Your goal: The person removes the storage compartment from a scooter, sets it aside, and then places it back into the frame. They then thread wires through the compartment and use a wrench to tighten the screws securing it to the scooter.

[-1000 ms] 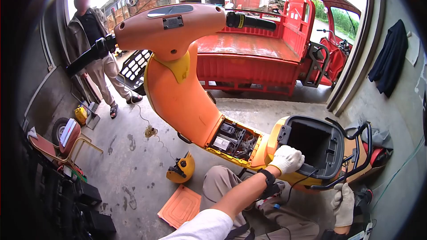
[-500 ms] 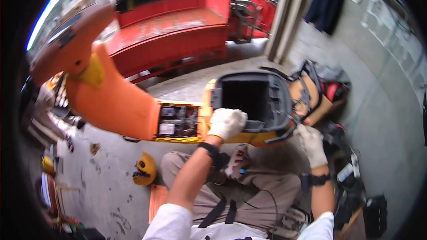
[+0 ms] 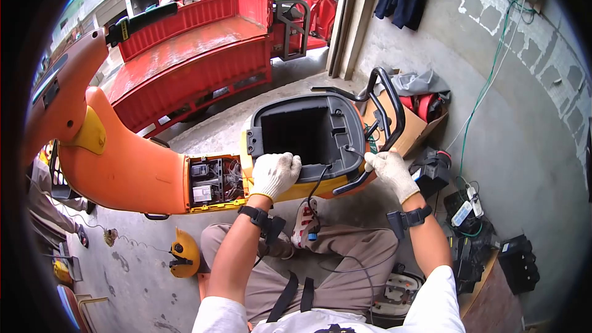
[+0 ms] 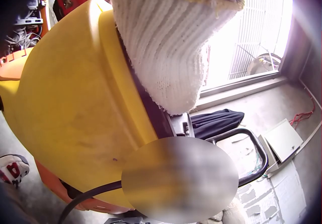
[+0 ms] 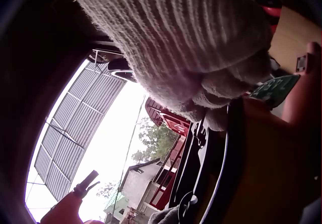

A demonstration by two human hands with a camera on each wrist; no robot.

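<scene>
An orange-and-yellow scooter [image 3: 139,172] stands across the head view, its black storage box [image 3: 354,129] uncovered. My gloved left hand [image 3: 275,176] grips the box's near front rim, fingers curled over the edge. In the left wrist view that glove [image 4: 161,48] lies above the yellow side panel [image 4: 75,83]. At the rear, my gloved right hand [image 3: 393,174] curls round the near side of the black rear rack [image 3: 398,108]; the glove [image 5: 186,48] hides the exact contact in the right wrist view. A black cable [image 3: 318,191] hangs over the near rim between both hands.
Battery and wiring [image 3: 209,185] lie exposed in the footboard bay. A yellow helmet-like piece [image 3: 185,253] rests on the floor. Beyond stands a red cargo tricycle [image 3: 197,61]. Cardboard [image 3: 414,129], black battery packs [image 3: 518,265] and a green cable [image 3: 484,108] are at the right.
The head view has swung right and down. My right hand has moved up from low beside the scooter to the rear rack. The left hand has stayed at the box's rim.
</scene>
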